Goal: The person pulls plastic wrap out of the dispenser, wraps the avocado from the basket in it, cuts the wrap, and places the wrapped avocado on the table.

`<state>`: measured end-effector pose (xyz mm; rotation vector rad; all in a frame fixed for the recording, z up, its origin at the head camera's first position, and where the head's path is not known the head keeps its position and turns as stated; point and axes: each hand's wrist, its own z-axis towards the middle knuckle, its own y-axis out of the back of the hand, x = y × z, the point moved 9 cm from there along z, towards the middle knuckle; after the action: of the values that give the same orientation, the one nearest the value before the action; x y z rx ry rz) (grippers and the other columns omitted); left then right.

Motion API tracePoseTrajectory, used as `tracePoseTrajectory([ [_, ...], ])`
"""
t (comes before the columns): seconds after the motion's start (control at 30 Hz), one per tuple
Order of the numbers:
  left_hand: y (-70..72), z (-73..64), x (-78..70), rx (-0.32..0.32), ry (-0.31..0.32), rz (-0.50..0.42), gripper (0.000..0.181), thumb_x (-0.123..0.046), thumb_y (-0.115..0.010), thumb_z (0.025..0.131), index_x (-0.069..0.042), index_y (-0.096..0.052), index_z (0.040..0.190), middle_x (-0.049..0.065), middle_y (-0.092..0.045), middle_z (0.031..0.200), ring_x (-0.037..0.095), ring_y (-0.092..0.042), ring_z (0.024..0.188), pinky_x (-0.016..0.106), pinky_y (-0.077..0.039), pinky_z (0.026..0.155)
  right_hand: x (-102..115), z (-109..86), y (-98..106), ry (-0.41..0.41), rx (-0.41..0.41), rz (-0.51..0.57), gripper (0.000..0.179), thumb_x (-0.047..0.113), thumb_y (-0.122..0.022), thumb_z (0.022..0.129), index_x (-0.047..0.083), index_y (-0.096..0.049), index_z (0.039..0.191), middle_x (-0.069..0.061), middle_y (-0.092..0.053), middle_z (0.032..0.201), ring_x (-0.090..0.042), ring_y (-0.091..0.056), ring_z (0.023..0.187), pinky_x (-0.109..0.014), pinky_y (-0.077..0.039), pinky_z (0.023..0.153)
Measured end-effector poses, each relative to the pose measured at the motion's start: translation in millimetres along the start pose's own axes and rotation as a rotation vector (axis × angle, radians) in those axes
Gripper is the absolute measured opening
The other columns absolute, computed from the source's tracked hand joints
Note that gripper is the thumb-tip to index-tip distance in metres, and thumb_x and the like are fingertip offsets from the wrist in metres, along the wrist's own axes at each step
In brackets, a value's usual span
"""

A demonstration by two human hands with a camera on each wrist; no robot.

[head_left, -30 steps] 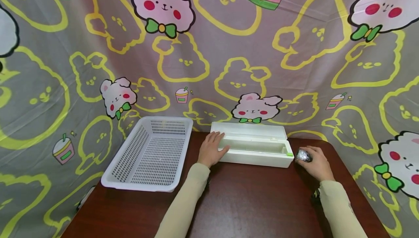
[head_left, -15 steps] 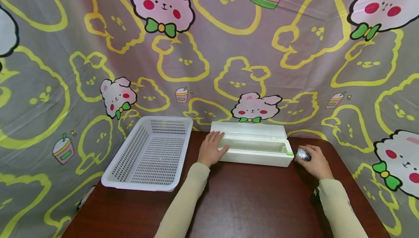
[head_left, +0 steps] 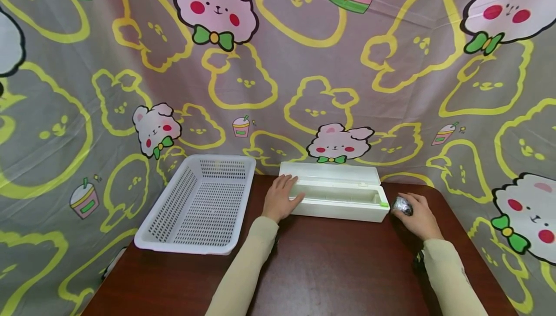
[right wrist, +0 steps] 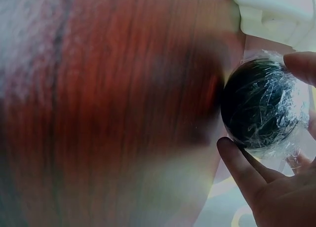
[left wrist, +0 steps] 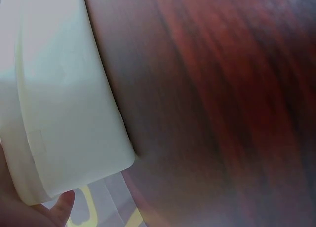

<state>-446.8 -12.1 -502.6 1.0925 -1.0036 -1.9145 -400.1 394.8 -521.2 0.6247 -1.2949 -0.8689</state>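
Note:
A long white box [head_left: 339, 211] with a raised lid [head_left: 330, 173] and a small green piece [head_left: 384, 205] at its right end stands at the table's back. My left hand [head_left: 280, 199] rests on its left end, fingers fairly straight and thumb apart over the front edge. In the left wrist view, a fingertip [left wrist: 63, 207] shows beside the end of the box. To the right of the box, my right hand [head_left: 420, 217] grips a dark round object [right wrist: 256, 103] wrapped in crinkled clear film, fingers and thumb around its sides. Its underside is hidden.
A white perforated plastic basket [head_left: 143, 239] stands left of the box. Beneath everything is a dark red-brown wooden table [head_left: 339, 267]. A grey cartoon-printed cloth [head_left: 299, 65] hangs close behind and along both sides.

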Motion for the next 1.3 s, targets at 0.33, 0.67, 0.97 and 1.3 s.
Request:
tracePoseTrajectory([
  [0.33,1.0,-1.0,-0.2,-0.007,-0.003,-0.014,0.064,-0.054,-0.054,0.103,-0.018,-0.047,0.156,0.009,-0.045,0.16,0.032,-0.034,0.152,0.047,-0.031,0.125,-2.6,-0.4,0.7,-0.013,0.003,0.0,0.076,0.039,-0.07,0.097,0.0,-0.04,0.155,-0.037,-0.028,0.151,-0.059,-0.043,0.127,-0.076,-0.04,0.097],
  [0.67,-0.8,-1.2,1.3,-0.005,0.001,-0.02,0.064,-0.054,-0.054,0.103,-0.018,-0.046,0.156,0.008,-0.045,0.16,0.031,-0.033,0.153,0.046,-0.03,0.125,-4.4,-0.7,-0.7,-0.033,0.03,-0.005,0.079,0.04,-0.069,0.098,0.001,-0.036,0.157,-0.039,-0.025,0.152,-0.06,-0.041,0.128,-0.078,-0.039,0.098],
  [0.97,0.6,-0.8,0.3,-0.015,-0.009,-0.015,0.064,-0.053,-0.054,0.103,-0.018,-0.047,0.156,0.008,-0.046,0.159,0.032,-0.035,0.152,0.047,-0.031,0.125,-5.3,-2.6,-0.5,-0.044,0.038,0.007,0.082,0.043,-0.068,0.098,0.002,-0.032,0.16,-0.039,-0.023,0.152,-0.061,-0.041,0.128,-0.078,-0.039,0.098],
  [1.3,1.2,-1.0,-0.6,-0.008,-0.006,0.0,0.064,-0.053,-0.054,0.103,-0.019,-0.047,0.156,0.008,-0.046,0.159,0.031,-0.035,0.152,0.046,-0.032,0.124,-4.2,-1.8,0.7,-0.029,0.027,0.0,0.081,0.044,-0.068,0.098,0.003,-0.033,0.159,-0.039,-0.025,0.151,-0.061,-0.042,0.127,-0.078,-0.04,0.097],
])
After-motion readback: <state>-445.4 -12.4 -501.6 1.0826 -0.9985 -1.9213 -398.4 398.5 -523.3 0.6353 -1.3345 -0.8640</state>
